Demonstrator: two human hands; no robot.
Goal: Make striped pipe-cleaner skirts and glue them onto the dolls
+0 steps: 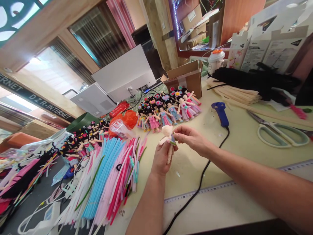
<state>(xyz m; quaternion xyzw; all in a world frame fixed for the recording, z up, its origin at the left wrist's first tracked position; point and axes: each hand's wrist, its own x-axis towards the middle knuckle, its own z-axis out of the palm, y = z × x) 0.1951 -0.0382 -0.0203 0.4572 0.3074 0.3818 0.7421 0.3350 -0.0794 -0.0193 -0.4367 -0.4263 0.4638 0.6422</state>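
Observation:
A cream pipe-cleaner doll (167, 130) with a round bare head is upright in my left hand (161, 157), whose fingers wrap round its body. Its legs hang below the fingers. My right hand (190, 137) pinches at the doll's side, where a small bluish-green strip (172, 142) shows; the fingertips partly hide what they grip. Behind my hands stand finished-looking dolls (160, 112) in colourful skirts with black hair. Bundles of blue pipe cleaners (104, 178) and pink pipe cleaners (119, 176) lie left of my left forearm.
A blue glue gun (220, 114) lies at the right, its black cord (205, 173) crossing the table. Scissors (278, 130), black pipe cleaners (254, 81) and a ruler (210, 187) lie on the table. A cardboard box (187, 78), a monitor (126, 73) and a plastic cup (121, 128) stand or lie farther back.

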